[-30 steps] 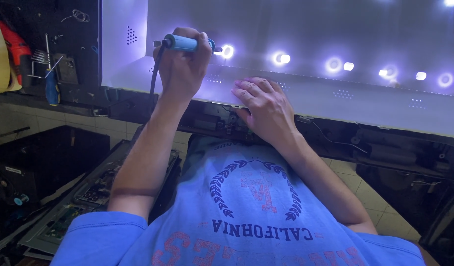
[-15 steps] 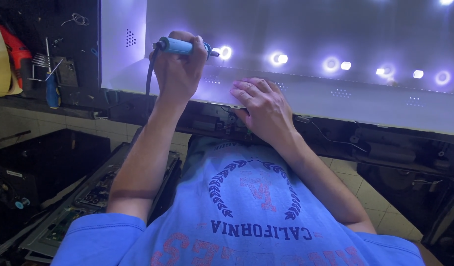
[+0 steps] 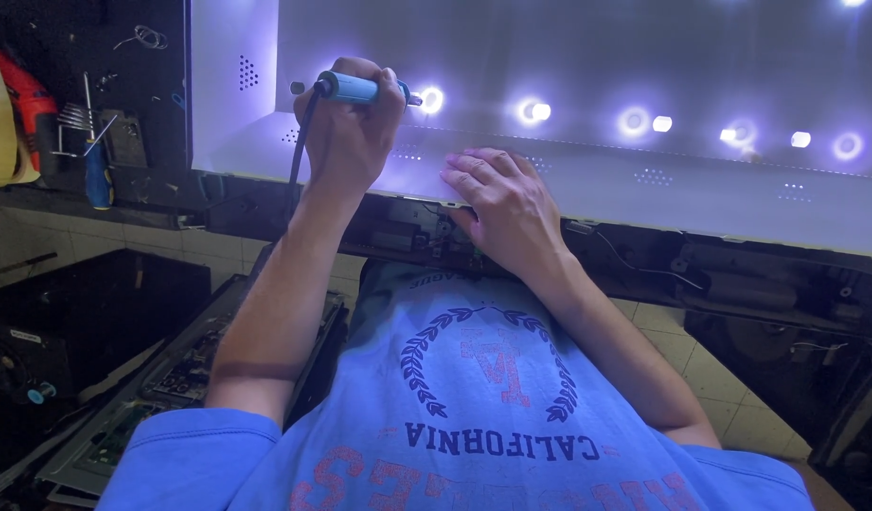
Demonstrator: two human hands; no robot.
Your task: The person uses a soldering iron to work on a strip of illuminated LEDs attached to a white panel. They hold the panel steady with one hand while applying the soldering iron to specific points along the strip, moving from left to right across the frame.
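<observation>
My left hand (image 3: 346, 147) is shut on a blue-handled soldering iron (image 3: 358, 88). Its tip points right, next to a glowing LED (image 3: 432, 99) on a white backlight panel (image 3: 644, 57). The iron's dark cord (image 3: 297, 151) hangs down past my wrist. My right hand (image 3: 504, 203) lies flat, fingers spread, on the panel's lower edge just right of the left hand and holds nothing. A row of lit LEDs (image 3: 635, 121) runs right across the panel.
Below the panel's edge runs a dark frame with wires (image 3: 644, 265). At the left are a blue-handled screwdriver (image 3: 97, 175) and a red tool (image 3: 24, 95). Circuit boards (image 3: 176, 374) lie at lower left, above a tiled floor (image 3: 701, 360).
My left hand and the soldering iron have dipped slightly, tip still beside the same LED. My right hand has stayed put.
</observation>
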